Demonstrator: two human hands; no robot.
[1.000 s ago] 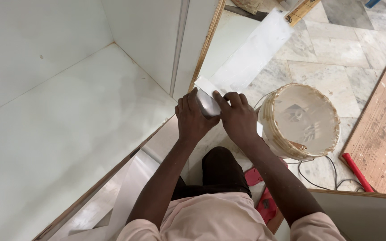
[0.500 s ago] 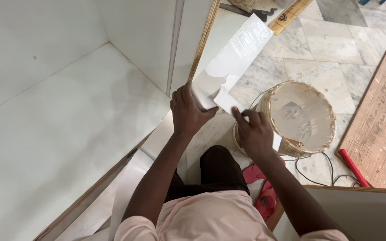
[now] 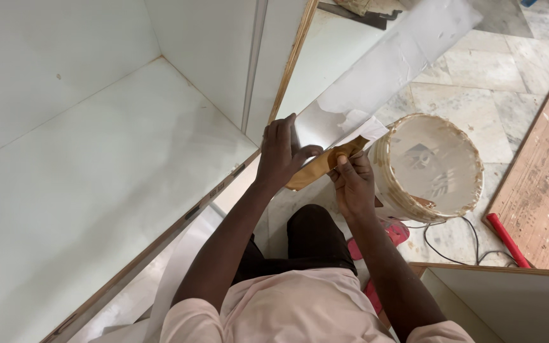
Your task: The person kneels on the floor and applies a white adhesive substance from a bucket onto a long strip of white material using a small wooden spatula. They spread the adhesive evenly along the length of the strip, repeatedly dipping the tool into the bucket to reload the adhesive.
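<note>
My right hand (image 3: 352,184) pinches the near end of one brown strip (image 3: 316,168), thumb on top; fingertips hidden under it. My left hand (image 3: 281,152) is closed on the same strip and on the near end of one long white laminate sheet (image 3: 382,73), thumb curled over. Sheet's far end is cut off by the frame's top edge. Strip hangs between both hands above the floor. One paste-crusted bucket (image 3: 430,165) sits just right; contents unclear.
</note>
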